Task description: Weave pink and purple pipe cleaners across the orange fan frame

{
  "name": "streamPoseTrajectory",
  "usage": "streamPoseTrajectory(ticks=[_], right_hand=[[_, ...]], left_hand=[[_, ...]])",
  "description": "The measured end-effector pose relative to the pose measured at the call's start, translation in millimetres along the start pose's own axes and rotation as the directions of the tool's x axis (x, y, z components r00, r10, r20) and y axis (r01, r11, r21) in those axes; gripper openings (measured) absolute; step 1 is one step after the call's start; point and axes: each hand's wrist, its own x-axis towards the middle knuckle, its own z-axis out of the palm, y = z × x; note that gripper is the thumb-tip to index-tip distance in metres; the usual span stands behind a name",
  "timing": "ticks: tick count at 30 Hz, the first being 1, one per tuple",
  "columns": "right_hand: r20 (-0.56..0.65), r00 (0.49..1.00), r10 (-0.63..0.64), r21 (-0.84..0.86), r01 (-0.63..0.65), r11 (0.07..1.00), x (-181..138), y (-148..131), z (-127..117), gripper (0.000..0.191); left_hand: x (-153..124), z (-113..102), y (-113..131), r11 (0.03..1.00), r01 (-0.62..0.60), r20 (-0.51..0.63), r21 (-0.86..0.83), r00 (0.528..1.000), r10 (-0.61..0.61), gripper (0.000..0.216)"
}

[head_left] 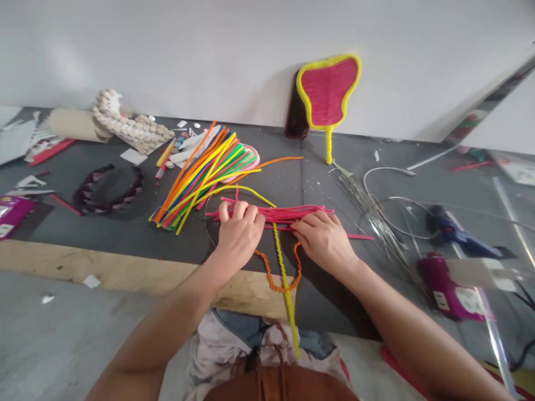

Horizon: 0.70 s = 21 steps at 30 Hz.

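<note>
A row of pink pipe cleaners (288, 215) lies crosswise on the dark table in front of me. My left hand (240, 231) has its fingers curled over their left end. At the right end, my right hand (324, 236) bends its fingers onto the same strands, hiding the fingertips. A twisted yellow pipe cleaner (280, 253) runs from the pink row down past the table edge toward my lap. Between my wrists hangs a U-shaped twisted orange pipe cleaner (270, 278), its upper ends reaching under both hands.
Loose coloured pipe cleaners (200, 178) lie at left, near a dark headband (109, 189). A pink fan-shaped piece with yellow edging (330, 92) leans on a phone (296, 111) by the wall. Wires (371, 206), a glue gun (463, 231) and a purple box (449, 287) are at right.
</note>
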Motion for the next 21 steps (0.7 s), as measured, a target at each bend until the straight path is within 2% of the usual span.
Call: streamPoseTrajectory(ticks=[4,9,16,21], right_hand=[[-0.024,1.0,-0.001,0.025,0.002,1.0,-0.9,-1.2,0.6,0.019],[-0.017,0.999,0.039,0.046,-0.038,0.998,-0.8,-1.3,1.5,0.019],[0.0,0.999,0.033,0.04,-0.033,0.999,2.1,2.6,-7.2,0.021],[0.014,0.998,-0.061,-0.007,0.061,0.998,23.1,-18.5,-14.5,0.023]], left_hand=[[1.2,-4.5,-1.6,1.0,-0.004,0.034,-0.011,0.999,0.004,0.021],[0.5,-3.9,-12.2,0.986,0.06,0.039,-0.158,0.998,-0.054,0.027],[-1.1,-11.4,-37.8,0.95,0.164,0.048,-0.267,0.986,-0.157,0.012],[-2.7,-17.4,-36.8,0.95,0.113,0.135,-0.291,0.988,-0.077,0.009]])
